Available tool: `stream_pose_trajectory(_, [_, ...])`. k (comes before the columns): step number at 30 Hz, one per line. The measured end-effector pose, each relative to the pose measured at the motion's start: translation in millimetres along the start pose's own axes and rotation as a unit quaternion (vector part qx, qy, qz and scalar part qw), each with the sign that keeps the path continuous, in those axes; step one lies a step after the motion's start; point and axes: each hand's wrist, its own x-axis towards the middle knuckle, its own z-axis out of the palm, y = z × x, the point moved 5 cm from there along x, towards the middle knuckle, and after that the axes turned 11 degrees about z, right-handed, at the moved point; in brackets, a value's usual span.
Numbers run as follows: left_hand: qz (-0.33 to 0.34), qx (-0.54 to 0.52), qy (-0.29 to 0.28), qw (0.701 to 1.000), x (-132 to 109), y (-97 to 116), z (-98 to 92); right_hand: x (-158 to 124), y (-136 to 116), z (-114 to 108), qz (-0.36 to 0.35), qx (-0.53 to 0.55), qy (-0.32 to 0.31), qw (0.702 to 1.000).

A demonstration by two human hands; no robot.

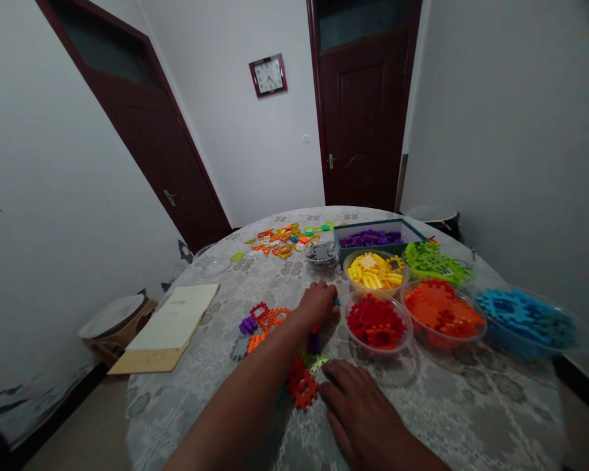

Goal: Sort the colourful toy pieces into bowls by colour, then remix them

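My left hand [318, 303] reaches forward over the round table [471, 405], beside the bowl of red pieces [377, 322]. Its fingers are curled round a small blue piece [336, 302]. My right hand [360, 407] lies flat on the tablecloth nearer to me, fingers stretched out, its fingertips next to a red-orange interlocking piece [303, 387] and a pale green one [318, 361]. A loose cluster of purple, red, orange and grey pieces [260, 322] lies left of my left forearm.
Bowls of sorted pieces stand on the right: yellow [374, 271], green [432, 260], orange [442, 310], blue [527, 317]. A box of purple pieces [373, 237] and a small grey bowl [321, 254] lie behind. Mixed pieces [282, 239] lie at the far edge. A booklet [174, 317] overhangs the left edge.
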Motion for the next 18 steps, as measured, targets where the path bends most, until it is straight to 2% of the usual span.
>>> stream_pose_trajectory(3, [0.000,0.010,-0.015,1.000,-9.7,-4.5,-10.6,-1.0,-2.3,-4.3,0.002,0.008,0.001,1.000])
stream_pose_trajectory(6, [-0.008,-0.002,0.008,1.000,-31.3,-7.6,-34.9,-2.3,-3.5,-7.3,0.009,0.010,0.000,1.000])
stream_pose_trajectory(9, [-0.014,-0.070,0.105,0.992,-67.7,-7.0,-67.3,-3.3,-4.1,-9.1,0.007,0.013,-0.006,1.000])
stream_pose_trajectory(12, [-0.085,-0.214,0.180,0.956,-112.1,-12.1,-84.3,-4.1,-4.5,-10.7,-0.008,0.014,-0.002,1.000])
stream_pose_trajectory(13, [-0.115,-0.288,0.202,0.929,-126.1,-15.1,-85.1,-4.4,-4.5,-11.0,-0.012,0.016,0.002,1.000])
stream_pose_trajectory(14, [-0.141,-0.369,0.232,0.889,-138.8,-18.4,-84.8,-4.7,-4.5,-11.1,-0.015,0.019,0.008,1.000])
stream_pose_trajectory(15, [-0.156,-0.451,0.269,0.836,-149.9,-21.8,-84.3,-5.1,-4.5,-11.1,-0.016,0.022,0.016,0.999])
stream_pose_trajectory(18, [-0.168,-0.639,0.392,0.640,-173.8,-35.1,-83.8,-5.7,-4.8,-9.8,-0.011,0.023,0.039,0.999])
